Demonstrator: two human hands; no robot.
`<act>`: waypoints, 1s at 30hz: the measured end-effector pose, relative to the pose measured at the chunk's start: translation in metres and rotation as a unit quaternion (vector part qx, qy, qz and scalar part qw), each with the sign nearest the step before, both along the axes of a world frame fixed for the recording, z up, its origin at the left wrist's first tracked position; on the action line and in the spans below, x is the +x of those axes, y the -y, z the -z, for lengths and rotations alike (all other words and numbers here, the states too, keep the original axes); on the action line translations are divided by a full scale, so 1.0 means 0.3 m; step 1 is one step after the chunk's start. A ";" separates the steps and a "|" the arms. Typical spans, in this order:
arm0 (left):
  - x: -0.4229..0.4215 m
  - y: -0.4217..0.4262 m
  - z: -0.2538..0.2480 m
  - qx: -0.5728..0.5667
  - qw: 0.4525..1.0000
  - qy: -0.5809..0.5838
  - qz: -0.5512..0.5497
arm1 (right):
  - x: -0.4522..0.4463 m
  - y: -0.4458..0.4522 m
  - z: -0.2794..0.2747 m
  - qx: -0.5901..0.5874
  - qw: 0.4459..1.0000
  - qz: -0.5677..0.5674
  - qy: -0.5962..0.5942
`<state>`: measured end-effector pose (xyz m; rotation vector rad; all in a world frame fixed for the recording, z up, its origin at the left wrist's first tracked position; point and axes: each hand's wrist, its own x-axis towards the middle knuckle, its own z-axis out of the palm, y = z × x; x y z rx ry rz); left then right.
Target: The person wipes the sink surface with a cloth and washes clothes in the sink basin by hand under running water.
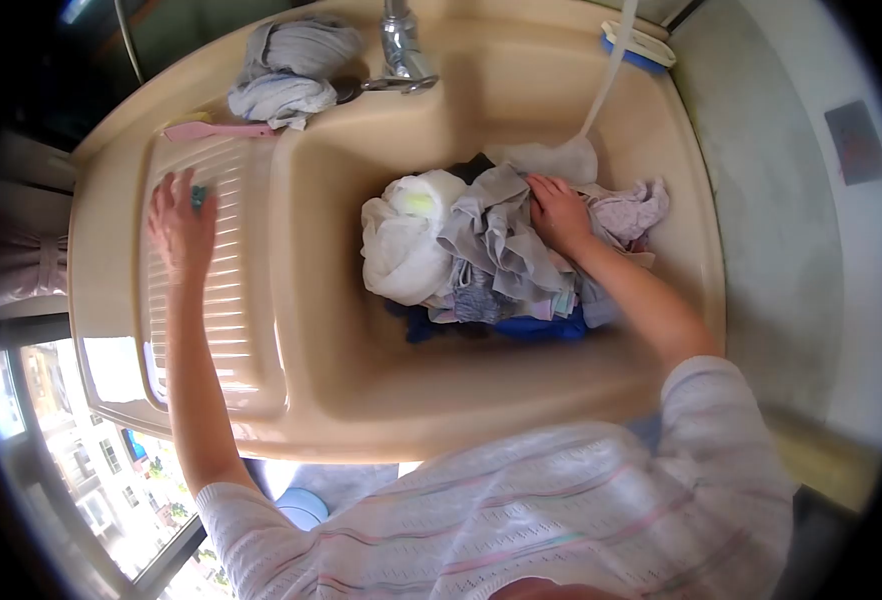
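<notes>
Right hand [558,213] on the laundry heap [506,285], left hand [176,225] spread above the ribbed board [226,290]

The right hand lies palm down on the heap, fingers close together over the edge of a crumpled grey cloth [506,225]; whether they pinch any fabric, I cannot tell. The left hand is open, its fingers apart, over the far part of the ribbed board on the left. A small teal thing [199,195] shows between its thumb and forefinger; whether they touch it is unclear.

The heap sits in the beige basin [361,370], to the right of the board. At its left side is a rounded white bundle [411,240], beside the grey cloth; a pale patterned cloth [629,210] lies at the right, and blue fabric [551,327] shows at the near side.

On the far ledge stands a metal tap [399,45]. Left of it are bunched grey cloths [296,70], with a pink handle [223,130] just on their near left side. A white-and-blue dish [641,47] rests at the far right corner, and a pale strip [611,80] slants down towards the heap.
</notes>
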<state>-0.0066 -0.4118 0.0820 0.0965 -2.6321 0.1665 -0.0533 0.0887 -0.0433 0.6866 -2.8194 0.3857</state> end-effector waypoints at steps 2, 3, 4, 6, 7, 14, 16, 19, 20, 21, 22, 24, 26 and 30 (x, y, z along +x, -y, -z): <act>-0.002 -0.250 -0.062 0.062 0.982 0.033 0.176 | -0.002 -0.004 0.003 -0.009 1.000 -0.007 -0.005; 0.030 -0.396 -0.060 0.077 0.963 0.089 0.241 | -0.012 -0.016 0.009 -0.025 0.999 -0.014 0.028; 0.063 -0.542 -0.058 0.098 0.936 0.151 0.302 | -0.026 -0.030 0.018 -0.042 0.997 -0.021 0.060; 0.108 -0.791 -0.028 0.100 0.879 0.259 0.387 | -0.032 -0.053 -0.026 -0.024 0.993 -0.028 0.108; 0.119 -0.874 0.038 0.101 0.863 0.295 0.399 | -0.025 -0.059 -0.136 0.014 0.991 -0.028 0.128; -0.194 -1.140 0.311 0.178 0.883 0.313 0.300 | 0.067 -0.237 -0.084 0.153 0.982 0.008 0.108; -0.296 -1.202 0.385 0.188 0.885 0.360 0.227 | 0.003 -0.234 -0.037 0.066 0.993 0.023 0.094; -0.434 -1.252 0.500 0.227 0.874 0.399 0.160 | -0.185 -0.230 -0.029 0.068 0.972 0.079 0.212; -0.466 -1.259 0.529 0.241 0.871 0.403 0.143 | -0.265 -0.255 0.038 0.053 0.973 0.069 0.212; -0.482 -1.271 0.546 0.231 0.892 0.368 0.125 | -0.334 -0.273 0.111 0.038 0.976 0.057 0.208; -0.501 -1.278 0.557 0.218 0.912 0.332 0.107 | -0.369 -0.284 0.153 0.036 0.986 0.029 0.158; -0.513 -1.293 0.562 0.197 0.936 0.280 0.082 | -0.406 -0.316 0.237 0.032 0.997 -0.025 0.062; -0.516 -1.283 0.584 0.242 0.917 0.308 0.079 | -0.425 -0.381 0.332 0.152 0.970 -0.169 0.084; -0.520 -1.239 0.611 0.288 0.905 0.299 0.095 | -0.599 -0.384 0.441 0.186 0.954 -0.191 0.139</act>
